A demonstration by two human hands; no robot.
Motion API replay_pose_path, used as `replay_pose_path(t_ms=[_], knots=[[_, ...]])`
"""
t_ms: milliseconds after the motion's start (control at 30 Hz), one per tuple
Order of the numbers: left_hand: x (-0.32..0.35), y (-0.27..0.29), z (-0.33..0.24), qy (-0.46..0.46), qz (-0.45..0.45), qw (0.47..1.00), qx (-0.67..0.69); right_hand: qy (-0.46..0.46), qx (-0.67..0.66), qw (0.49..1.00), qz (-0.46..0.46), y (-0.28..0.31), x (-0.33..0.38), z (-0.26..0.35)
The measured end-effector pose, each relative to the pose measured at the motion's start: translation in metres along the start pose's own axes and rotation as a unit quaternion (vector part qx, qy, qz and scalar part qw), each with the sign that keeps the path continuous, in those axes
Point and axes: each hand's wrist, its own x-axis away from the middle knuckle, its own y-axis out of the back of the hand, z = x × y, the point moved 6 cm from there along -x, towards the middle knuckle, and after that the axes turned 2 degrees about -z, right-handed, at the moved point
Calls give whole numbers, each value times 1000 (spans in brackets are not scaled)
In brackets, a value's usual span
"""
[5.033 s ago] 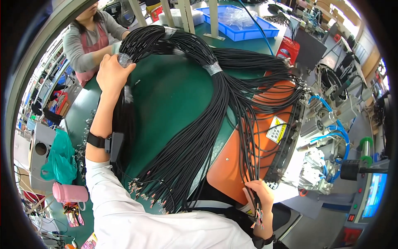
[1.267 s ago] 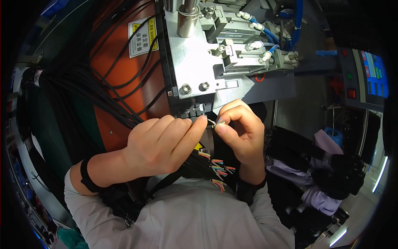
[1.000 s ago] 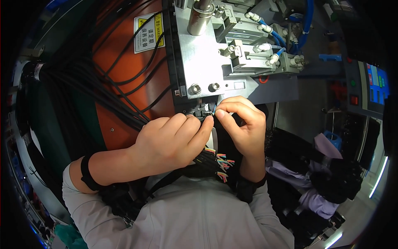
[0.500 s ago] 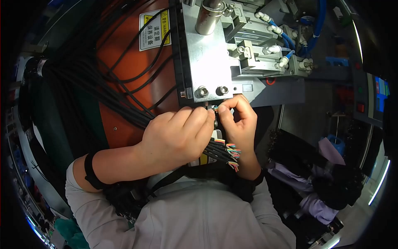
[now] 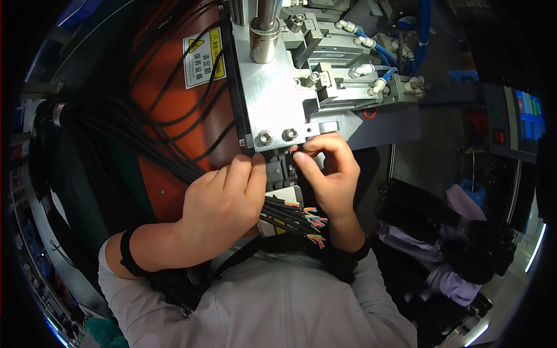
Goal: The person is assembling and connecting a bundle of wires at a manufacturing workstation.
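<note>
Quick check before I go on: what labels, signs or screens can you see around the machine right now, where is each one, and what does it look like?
Warning label: stuck on the orange panel, upper left of the metal press block; rectangular, yellow and white, with a triangle symbol.
Control screen: far right on a dark console; a small panel with blue fields, seen at a steep angle.
Red button: on the same console, just left of the screen.

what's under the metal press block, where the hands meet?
A dark slot sits below the metal press block. Left hand and right hand pinch there; black cables with coloured wire ends trail below. Fingers hide what is being inserted.
</note>
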Motion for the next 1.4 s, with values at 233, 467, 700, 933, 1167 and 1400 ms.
replay_pose_path(t_ms=[233, 467, 700, 933, 1167, 1400], knots=[[-4, 3, 8, -32, 6, 995, 98, 302, 7, 939, 163, -13, 0, 46], [-5, 37, 0, -147, -215, 959, 116, 271, 39, 960, 61, 17, 19, 49], [-8, 20, 2, -98, -160, 965, 182, 190, -131, 972, -46, -10, 11, 52], [-6, 18, 6, -52, -199, 959, 193, 169, -66, 981, -66, -4, 9, 52], [-6, 13, 4, -58, -157, 965, 204, 21, -123, 992, -29, -2, 3, 44], [-5, 14, 3, -45, -159, 968, 186, 63, -60, 994, -63, -3, 7, 51]])
